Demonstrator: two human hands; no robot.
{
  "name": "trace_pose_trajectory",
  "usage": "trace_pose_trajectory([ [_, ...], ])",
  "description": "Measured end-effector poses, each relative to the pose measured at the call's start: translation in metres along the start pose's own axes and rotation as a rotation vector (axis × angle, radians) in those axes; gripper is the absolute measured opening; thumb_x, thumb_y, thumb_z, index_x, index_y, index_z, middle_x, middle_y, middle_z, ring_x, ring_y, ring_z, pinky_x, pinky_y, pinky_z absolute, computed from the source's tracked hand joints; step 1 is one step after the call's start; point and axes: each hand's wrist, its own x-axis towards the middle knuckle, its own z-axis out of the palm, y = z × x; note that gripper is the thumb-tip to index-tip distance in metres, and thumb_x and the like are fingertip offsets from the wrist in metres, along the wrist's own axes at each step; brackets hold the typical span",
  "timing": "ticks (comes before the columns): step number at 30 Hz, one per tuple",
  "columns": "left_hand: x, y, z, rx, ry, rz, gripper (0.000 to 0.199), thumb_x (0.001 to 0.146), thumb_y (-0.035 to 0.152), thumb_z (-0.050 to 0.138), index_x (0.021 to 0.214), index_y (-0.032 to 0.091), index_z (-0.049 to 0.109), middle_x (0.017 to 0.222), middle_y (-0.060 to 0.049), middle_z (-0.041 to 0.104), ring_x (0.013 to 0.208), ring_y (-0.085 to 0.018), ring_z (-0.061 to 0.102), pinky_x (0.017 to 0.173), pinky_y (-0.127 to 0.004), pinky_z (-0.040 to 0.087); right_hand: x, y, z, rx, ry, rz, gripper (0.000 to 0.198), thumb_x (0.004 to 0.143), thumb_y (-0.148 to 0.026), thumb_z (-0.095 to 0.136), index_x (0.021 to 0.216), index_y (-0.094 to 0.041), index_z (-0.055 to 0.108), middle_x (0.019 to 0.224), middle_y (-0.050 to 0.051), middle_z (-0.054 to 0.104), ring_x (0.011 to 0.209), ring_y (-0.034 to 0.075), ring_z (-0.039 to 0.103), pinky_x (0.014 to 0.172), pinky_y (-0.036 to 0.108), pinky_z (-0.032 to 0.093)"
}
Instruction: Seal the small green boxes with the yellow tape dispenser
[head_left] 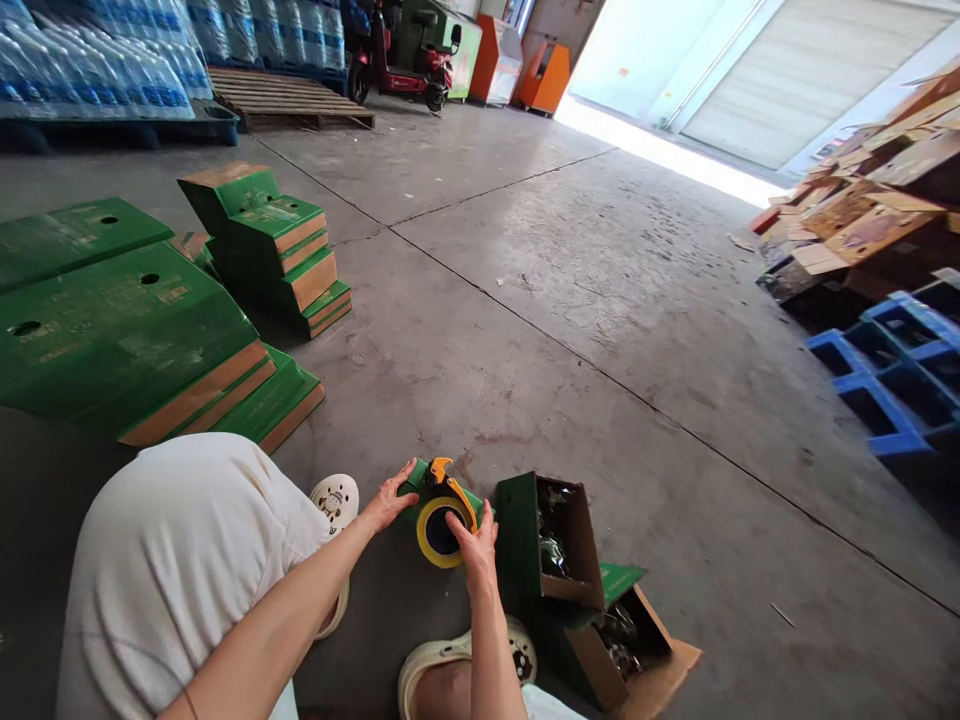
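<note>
My right hand (476,548) grips an orange-handled tape dispenser (450,492), its thumb at the core of a large yellow-edged roll of tape (425,540). The dispenser rests against a small green cardboard box (409,484) low between my feet, and covers much of it. My left hand (391,498) holds the left end of this box, thumb and fingers around its edge. Just right of my right hand stands an open green box (517,520) with shiny, clear-wrapped items inside. Below it another open box (600,665), flaps spread, holds similar wrapped things.
Flattened green cartons (120,320) lie stacked at the left, with a smaller stack (277,235) behind. Bottled water packs (97,70), a wooden pallet (292,95) and a red scooter (405,75) stand farther back. Flattened brown cardboard (885,225) and blue pallets (900,350) are at the right.
</note>
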Motion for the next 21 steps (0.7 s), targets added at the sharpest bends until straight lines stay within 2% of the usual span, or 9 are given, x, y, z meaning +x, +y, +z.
trace_pose_trajectory([
  [3, -0.002, 0.001, 0.001, 0.048, 0.001, -0.012, 0.085, 0.088, 0.023, 0.068, 0.168, 0.028, 0.039, 0.170, -0.005, 0.040, 0.160, -0.030, 0.034, 0.132, -0.055, 0.028, 0.004, -0.006, 0.003, -0.049, -0.030, 0.087, 0.089, 0.074, -0.044, 0.074, 0.157, -0.019, 0.051, 0.151, 0.025, 0.053, 0.150, 0.043, 0.045, 0.108, 0.048, 0.049],
  [6, -0.002, 0.003, 0.001, 0.032, 0.007, -0.026, 0.083, 0.088, 0.022, 0.067, 0.167, 0.027, 0.040, 0.169, -0.005, 0.041, 0.160, -0.029, 0.036, 0.133, -0.053, 0.027, 0.004, -0.012, 0.010, -0.039, 0.032, 0.046, 0.081, 0.073, -0.039, 0.075, 0.150, -0.022, 0.059, 0.145, 0.023, 0.057, 0.149, 0.045, 0.045, 0.112, 0.053, 0.045],
  [8, -0.001, 0.004, 0.001, 0.000, 0.010, -0.035, 0.083, 0.087, 0.021, 0.067, 0.166, 0.027, 0.043, 0.168, -0.004, 0.043, 0.159, -0.029, 0.037, 0.133, -0.051, 0.028, 0.001, -0.015, 0.014, -0.033, 0.074, 0.022, 0.075, 0.073, -0.035, 0.075, 0.147, -0.022, 0.063, 0.147, 0.025, 0.057, 0.149, 0.048, 0.044, 0.112, 0.059, 0.043],
  [12, 0.003, 0.004, -0.001, -0.040, 0.007, -0.029, 0.079, 0.087, 0.024, 0.067, 0.163, 0.025, 0.048, 0.164, -0.005, 0.049, 0.157, -0.030, 0.041, 0.133, -0.051, 0.029, -0.005, -0.015, 0.015, -0.146, 0.112, -0.010, 0.062, 0.079, -0.038, 0.075, 0.140, -0.024, 0.071, 0.164, 0.025, 0.044, 0.157, 0.054, 0.026, 0.112, 0.076, 0.034],
  [14, 0.004, 0.003, -0.003, -0.040, 0.007, -0.016, 0.077, 0.086, 0.025, 0.068, 0.162, 0.026, 0.050, 0.163, -0.004, 0.051, 0.157, -0.030, 0.042, 0.133, -0.052, 0.029, -0.005, -0.014, 0.012, -0.167, 0.111, -0.097, 0.056, 0.081, -0.040, 0.073, 0.135, -0.026, 0.074, 0.160, 0.021, 0.052, 0.161, 0.051, 0.019, 0.116, 0.079, 0.027],
  [16, 0.005, 0.004, -0.004, -0.037, 0.013, -0.006, 0.078, 0.085, 0.024, 0.069, 0.161, 0.027, 0.051, 0.162, -0.003, 0.053, 0.157, -0.031, 0.043, 0.132, -0.053, 0.030, -0.002, -0.014, 0.007, -0.140, 0.075, -0.185, 0.055, 0.082, -0.041, 0.070, 0.135, -0.027, 0.074, 0.148, 0.016, 0.065, 0.160, 0.047, 0.026, 0.120, 0.075, 0.027],
  [18, 0.004, 0.005, -0.003, -0.029, 0.020, -0.001, 0.079, 0.084, 0.023, 0.071, 0.161, 0.028, 0.052, 0.161, -0.003, 0.054, 0.156, -0.031, 0.044, 0.132, -0.052, 0.032, 0.002, -0.014, 0.001, -0.101, 0.031, -0.238, 0.057, 0.084, -0.042, 0.066, 0.138, -0.027, 0.072, 0.133, 0.013, 0.074, 0.152, 0.044, 0.042, 0.119, 0.066, 0.036],
  [21, 0.003, 0.009, -0.003, 0.019, 0.023, 0.009, 0.079, 0.086, 0.022, 0.070, 0.162, 0.030, 0.050, 0.162, -0.002, 0.054, 0.155, -0.030, 0.046, 0.131, -0.051, 0.035, 0.007, -0.017, -0.008, -0.075, -0.029, -0.280, 0.058, 0.084, -0.043, 0.062, 0.139, -0.025, 0.072, 0.110, 0.009, 0.079, 0.117, 0.036, 0.069, 0.104, 0.051, 0.053],
])
